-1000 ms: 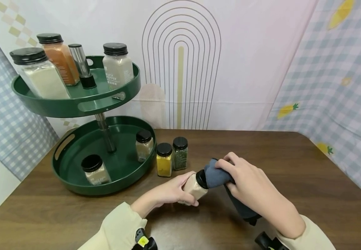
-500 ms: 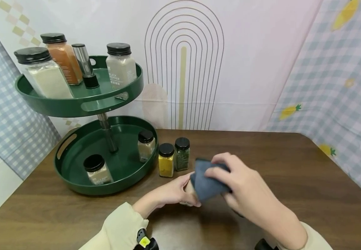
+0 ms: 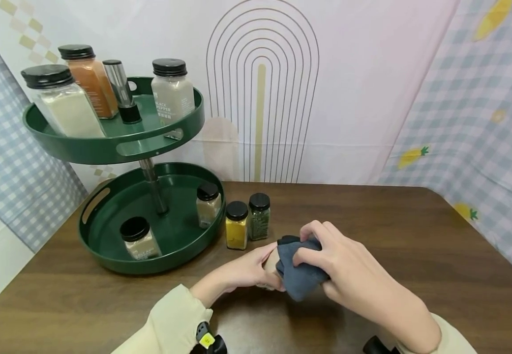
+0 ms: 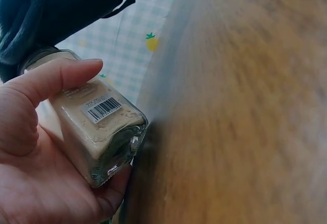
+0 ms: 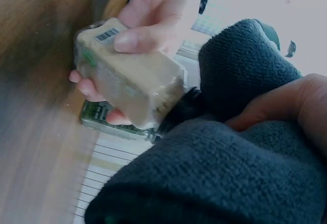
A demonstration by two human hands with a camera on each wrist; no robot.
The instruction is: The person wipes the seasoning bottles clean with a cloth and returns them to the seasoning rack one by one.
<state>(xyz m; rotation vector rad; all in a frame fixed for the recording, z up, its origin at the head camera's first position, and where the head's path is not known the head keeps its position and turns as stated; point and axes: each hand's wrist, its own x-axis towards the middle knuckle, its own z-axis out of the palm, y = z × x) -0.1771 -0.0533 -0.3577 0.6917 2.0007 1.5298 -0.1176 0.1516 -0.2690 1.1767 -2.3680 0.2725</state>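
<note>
My left hand (image 3: 247, 270) grips a square glass spice jar (image 4: 97, 112) filled with pale beige powder. The jar is tilted over the table, and a barcode label shows on its side in the left wrist view. Its black lid (image 5: 180, 113) points toward my right hand (image 3: 348, 270), which pinches a dark blue-grey cloth (image 3: 300, 270) against the lid end. In the head view the cloth covers most of the lid and part of the jar. Thick folds of the cloth fill the lower part of the right wrist view.
A two-tier green tray stand (image 3: 114, 150) on the left bears several spice jars and a silver-and-black cylinder (image 3: 122, 91). Beside its lower tier stand a jar of yellow powder (image 3: 236, 231) and a jar of green herbs (image 3: 259, 219). The brown wooden table (image 3: 371, 216) reaches back to a patterned cloth backdrop.
My right hand has brought the cloth from the lid's end leftward over the lid and jar, and bunched it there. The left hand keeps its hold on the jar, almost still.
</note>
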